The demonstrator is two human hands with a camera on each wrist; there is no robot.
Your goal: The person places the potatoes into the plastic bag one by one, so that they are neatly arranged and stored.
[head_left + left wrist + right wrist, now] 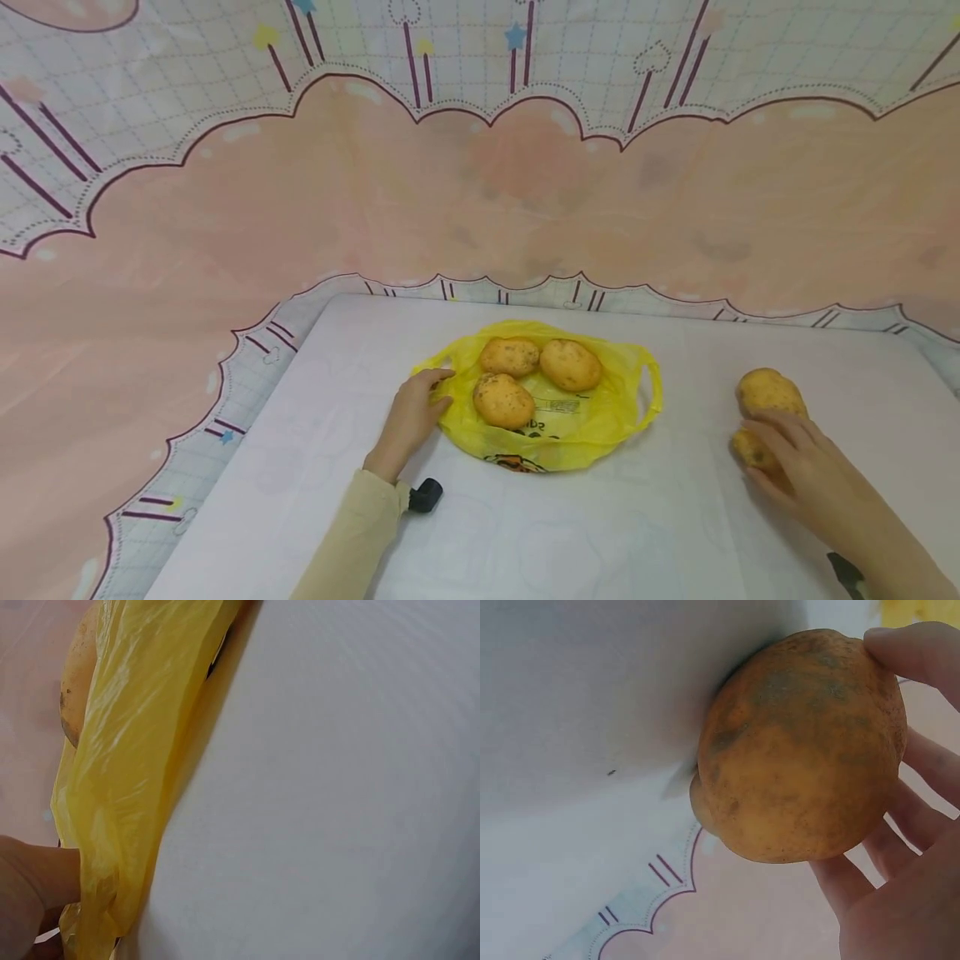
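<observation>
A yellow plastic bag [621, 379] lies spread on the white table, with three potatoes [504, 402] on it. At the bag's left handle, my left hand [408, 423] holds the plastic edge; in the left wrist view the thumb [56, 874] passes behind the yellow film, so its tip is hidden. On the right, my right hand [821, 479] grips a potato [802, 757], thumb on one side and fingers on the other. Another potato [768, 390] lies just beyond it, partly covered by the fingers in the head view.
The white table [600, 533] runs back to a patterned pink cloth [525, 200] hanging behind and at the left. A small black object [426, 495] is at the left sleeve's cuff. Bare tabletop separates the bag from the right-hand potatoes.
</observation>
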